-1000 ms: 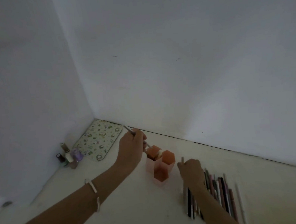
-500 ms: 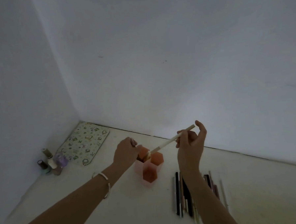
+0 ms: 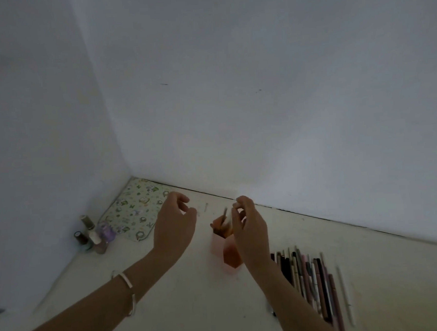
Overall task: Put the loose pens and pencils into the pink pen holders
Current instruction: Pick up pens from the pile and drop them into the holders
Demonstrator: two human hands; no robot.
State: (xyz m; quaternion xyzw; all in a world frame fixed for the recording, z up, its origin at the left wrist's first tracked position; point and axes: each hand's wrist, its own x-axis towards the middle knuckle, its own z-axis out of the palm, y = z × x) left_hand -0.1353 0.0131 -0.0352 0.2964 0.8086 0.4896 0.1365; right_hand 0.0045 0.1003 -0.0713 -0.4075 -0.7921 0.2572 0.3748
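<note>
The pink pen holders [image 3: 232, 257] stand as a cluster in the middle of the cream table, with a dark pen [image 3: 224, 214] sticking up from the back one. My right hand [image 3: 249, 227] hovers right over them and pinches the top of a pale pen [image 3: 229, 219], whose lower end dips into a holder. To the left of the holders my left hand [image 3: 175, 223] is lifted off the table, fingers loosely curled and holding nothing. A row of loose pens and pencils [image 3: 313, 279] lies side by side at the right, partly hidden by my right forearm.
A patterned mat [image 3: 136, 212] lies in the far left corner. Several small nail polish bottles [image 3: 94, 235] stand against the left wall. A small white stick [image 3: 205, 207] lies behind the holders. White walls close off the back and left.
My right hand has swung the pale pen from a raised slant down into the holders. My left hand has let go of the holders and lifted away to the left.
</note>
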